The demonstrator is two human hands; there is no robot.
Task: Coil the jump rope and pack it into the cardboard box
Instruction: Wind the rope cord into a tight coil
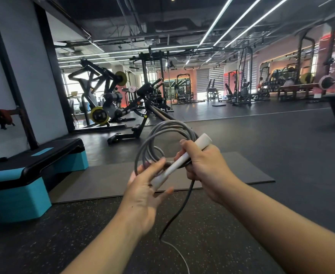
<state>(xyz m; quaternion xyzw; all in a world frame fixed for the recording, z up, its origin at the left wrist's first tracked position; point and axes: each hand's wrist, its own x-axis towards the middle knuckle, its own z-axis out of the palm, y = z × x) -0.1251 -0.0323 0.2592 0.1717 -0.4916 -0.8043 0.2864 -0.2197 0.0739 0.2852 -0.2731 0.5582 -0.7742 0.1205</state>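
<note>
A grey jump rope point(158, 133) hangs in several loops in front of me, held up at chest height. Its white handle point(182, 161) runs diagonally through my right hand point(204, 165), which is shut around the handle and the gathered loops. My left hand point(142, 190) sits just below and to the left, fingers spread, with fingertips touching the loops and the lower end of the handle. A loose tail of rope point(180, 206) drops from my right hand toward the floor and trails off the bottom of the view. No cardboard box is in view.
A teal and black aerobic step point(32, 175) stands at the left. A grey floor mat point(241, 171) lies ahead on the dark rubber floor. Weight machines point(103, 99), benches and racks point(309, 82) fill the far side of the gym.
</note>
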